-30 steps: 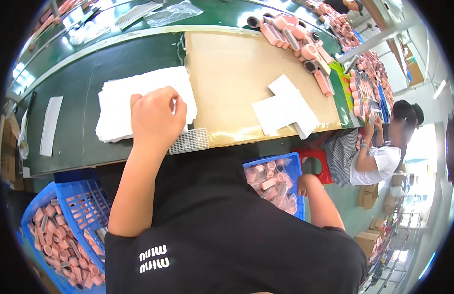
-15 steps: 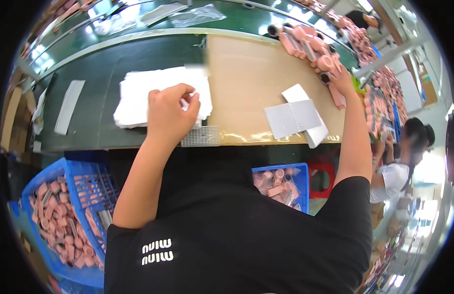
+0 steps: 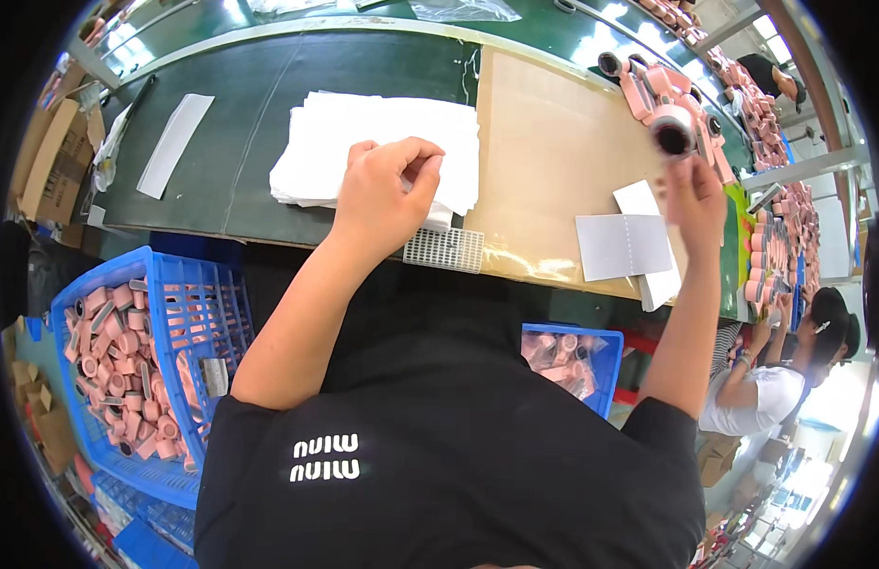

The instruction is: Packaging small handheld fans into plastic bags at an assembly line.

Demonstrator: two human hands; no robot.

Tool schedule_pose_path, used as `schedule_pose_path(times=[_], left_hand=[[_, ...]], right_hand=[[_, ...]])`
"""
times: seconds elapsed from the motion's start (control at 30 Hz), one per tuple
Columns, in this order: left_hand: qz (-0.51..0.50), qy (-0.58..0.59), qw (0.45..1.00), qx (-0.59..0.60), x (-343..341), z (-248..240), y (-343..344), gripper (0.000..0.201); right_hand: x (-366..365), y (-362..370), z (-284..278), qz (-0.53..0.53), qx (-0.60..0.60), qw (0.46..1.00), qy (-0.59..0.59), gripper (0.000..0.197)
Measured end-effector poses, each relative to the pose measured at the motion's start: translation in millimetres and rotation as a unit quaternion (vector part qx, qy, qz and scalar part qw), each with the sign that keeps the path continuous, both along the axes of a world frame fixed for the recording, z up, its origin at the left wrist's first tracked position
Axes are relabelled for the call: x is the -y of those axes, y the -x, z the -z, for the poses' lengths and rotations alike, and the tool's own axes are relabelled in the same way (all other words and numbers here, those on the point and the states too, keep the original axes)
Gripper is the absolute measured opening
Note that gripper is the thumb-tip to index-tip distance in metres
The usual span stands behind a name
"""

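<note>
Sitting at the near left, a blue basket [image 3: 155,303] is holding pink pieces [image 3: 122,379], while a white strip [image 3: 177,142] is lying farther off on the table. Next rightward, the left hand [image 3: 383,190] is curling over a stack of white sheets [image 3: 383,114], thumb and forefinger bending toward each other around a small gap; whether they are pinching anything cannot be told. A brown sheet [image 3: 544,142] is covering the middle of the table, and a creased card [image 3: 624,247] is lying on its near right. Beyond the card, the right hand [image 3: 700,199] is gripping a pink device [image 3: 672,133], its dark round face just beyond the fingertips, before a far-right heap of similar devices [image 3: 640,95]. Picking up one device appears to be the step in hand; the next move is probably calling for a steady hold and clearance from the heap.
</note>
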State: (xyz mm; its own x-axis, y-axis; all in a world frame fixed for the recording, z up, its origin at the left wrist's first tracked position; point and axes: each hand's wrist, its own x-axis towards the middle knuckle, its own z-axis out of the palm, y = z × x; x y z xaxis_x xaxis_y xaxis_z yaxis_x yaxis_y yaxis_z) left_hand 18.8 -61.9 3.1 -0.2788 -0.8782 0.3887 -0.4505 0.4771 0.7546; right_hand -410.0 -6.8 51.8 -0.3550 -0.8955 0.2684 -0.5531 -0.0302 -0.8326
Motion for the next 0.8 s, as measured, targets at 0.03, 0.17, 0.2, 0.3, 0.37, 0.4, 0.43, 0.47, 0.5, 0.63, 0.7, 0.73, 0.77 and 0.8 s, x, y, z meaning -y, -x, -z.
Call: schedule_pose_path(times=[0.03,0.17,0.2,0.3,0.37,0.4,0.43,0.47,0.5,0.63,0.7,0.73,0.77,0.8], left_hand=[[-0.003,-0.003,1.000,0.003,-0.5,0.4,-1.7,0.010],[0.000,0.003,1.000,-0.023,1.9,0.2,0.7,0.011],[0.002,-0.003,0.999,-0.041,2.1,-1.0,1.2,0.011],[0.017,-0.067,0.991,-0.113,-0.5,-6.3,5.0,0.011],[-0.017,-0.058,0.990,-0.125,-2.8,-8.3,6.2,0.011],[-0.050,-0.049,0.988,-0.138,-3.5,-8.5,5.7,0.011],[-0.051,-0.048,0.988,-0.138,-3.4,-8.2,4.5,0.011],[-0.056,-0.004,0.992,-0.112,-3.9,-8.2,4.0,0.009],[-0.061,0.039,0.994,-0.087,-4.6,-9.3,3.7,0.007],[0.014,0.235,0.972,0.001,-10.0,-16.1,5.8,0.004],[0.066,0.268,0.960,0.038,-21.4,-19.3,13.1,0.013],[0.074,0.266,0.959,0.067,-30.6,-20.4,14.8,0.020],[0.077,0.268,0.958,0.064,-37.5,-20.5,18.7,0.020],[0.056,0.270,0.960,0.037,-43.6,-19.0,22.0,0.018]], right_hand=[[-8.6,-42.8,-2.3,-0.061,0.057,0.997,-0.003,0.027],[-22.6,-143.7,16.4,-0.157,0.245,0.948,-0.131,0.034],[-18.4,-160.3,18.6,-0.173,0.251,0.944,-0.126,0.038],[-2.1,-186.2,25.1,-0.218,0.255,0.932,-0.139,0.041],[4.7,-194.1,28.6,-0.243,0.235,0.927,-0.163,0.036],[6.3,-197.7,27.6,-0.245,0.235,0.926,-0.162,0.036],[7.5,-200.9,24.9,-0.243,0.184,0.930,-0.204,0.034],[8.1,-203.9,21.0,-0.240,0.132,0.930,-0.245,0.032],[6.4,-208.7,13.9,-0.235,0.135,0.932,-0.240,0.029],[10.1,-218.9,-3.4,-0.229,0.076,0.932,-0.270,0.035],[12.8,-221.2,-6.3,-0.195,0.062,0.949,-0.241,0.044],[13.0,-221.4,-0.2,-0.192,0.061,0.950,-0.240,0.044],[13.5,-220.2,12.4,-0.177,0.087,0.962,-0.189,0.044],[14.3,-221.5,20.5,-0.165,0.112,0.970,-0.138,0.044]])
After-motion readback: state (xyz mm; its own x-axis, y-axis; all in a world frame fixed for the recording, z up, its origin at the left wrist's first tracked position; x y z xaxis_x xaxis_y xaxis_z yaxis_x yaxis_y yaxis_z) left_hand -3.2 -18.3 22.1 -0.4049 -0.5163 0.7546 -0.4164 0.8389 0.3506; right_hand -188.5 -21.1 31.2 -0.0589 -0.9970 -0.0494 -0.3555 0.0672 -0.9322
